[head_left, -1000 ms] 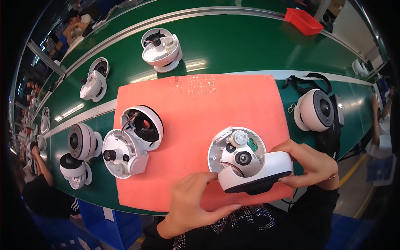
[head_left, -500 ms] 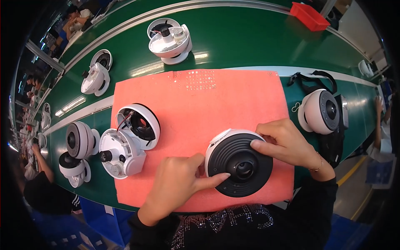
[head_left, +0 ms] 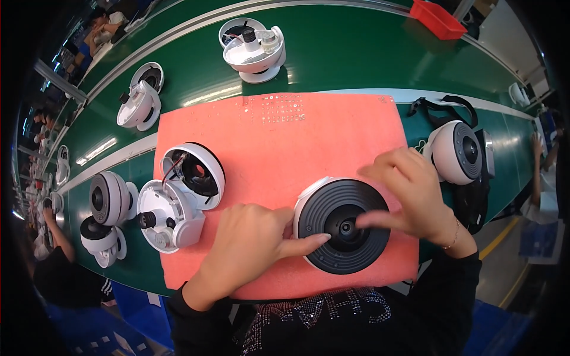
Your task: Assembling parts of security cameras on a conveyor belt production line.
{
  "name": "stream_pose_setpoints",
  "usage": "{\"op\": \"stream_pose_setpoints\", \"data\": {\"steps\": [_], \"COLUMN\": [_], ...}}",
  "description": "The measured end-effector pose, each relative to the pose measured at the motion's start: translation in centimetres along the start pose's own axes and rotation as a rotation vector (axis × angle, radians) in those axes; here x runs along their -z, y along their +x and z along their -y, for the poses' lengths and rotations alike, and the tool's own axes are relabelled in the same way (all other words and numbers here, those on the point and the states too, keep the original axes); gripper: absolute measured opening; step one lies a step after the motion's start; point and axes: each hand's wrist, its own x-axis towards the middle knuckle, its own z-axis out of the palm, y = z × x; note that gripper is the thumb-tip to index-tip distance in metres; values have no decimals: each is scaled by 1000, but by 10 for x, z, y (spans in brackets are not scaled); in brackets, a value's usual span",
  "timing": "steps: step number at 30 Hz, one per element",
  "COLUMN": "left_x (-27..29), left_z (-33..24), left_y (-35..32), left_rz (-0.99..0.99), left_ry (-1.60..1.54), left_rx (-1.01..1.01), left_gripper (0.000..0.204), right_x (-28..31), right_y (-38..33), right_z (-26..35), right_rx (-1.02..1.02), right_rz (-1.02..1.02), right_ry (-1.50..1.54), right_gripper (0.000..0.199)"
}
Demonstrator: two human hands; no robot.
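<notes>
Person's working w/ both hands on the black-faced unit, which sits near right on the orange mat, ribbed face up toward the camera, lens in the middle. L hand has hold of its left side: thumb laid on the black face, fingers round the white edge, tips mostly hidden. R hand is loose & spread, fingers up off the far right rim, thumb out over the face by the lens; can't tell if that thumb touches or just hovers.

Step in hand, as a judgement: prob. seating or checking the black front on its white body. Seam's mostly out of view, so can't say if it's fully home. Next move prob. calls for L hand to steady the unit while R hand gets an even grip on the opposite rim, w/o smudging the lens.

Left on the mat, well apart from the hands: an opened unit, its innards showing & black-lined half tipped beside it. Small shiny bits, poss. screws, lie in rows near the mat's far edge. Closed unit stands right of the mat, on the green bench.
</notes>
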Motion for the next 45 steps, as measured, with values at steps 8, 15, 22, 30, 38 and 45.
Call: {"op": "stream_pose_setpoints", "data": {"steps": [8, 15, 22, 30, 38, 45], "left_x": [-3, 0, -2, -40, 0, 21], "left_z": [2, 3, 11, 7, -11, 18], "left_y": [-2, 0, 7, -4, 7, 41], "left_rz": [-16, -6, 117, 35, -372, -476], "left_ry": [29, 0, 37, -1111, -568, -1206], "left_rx": [-18, -25, 105, 94, -163, -257], "left_gripper": [46, 45, 49, 67, 80, 75], "right_x": [8, 6, -10, -15, -22, -1], "right_y": [3, -7, -18, -16, 12, 53], "right_z": [18, 20, 7, 10, -1, 7], "right_rx": [288, 66, -319, -572, -318, -168], "right_rz": [335, 228, 173, 250, -173, -223], "right_ry": [293, 316, 546, 1145, 896, 1122], "right_gripper": [43, 48, 56, 58, 64, 107]}}
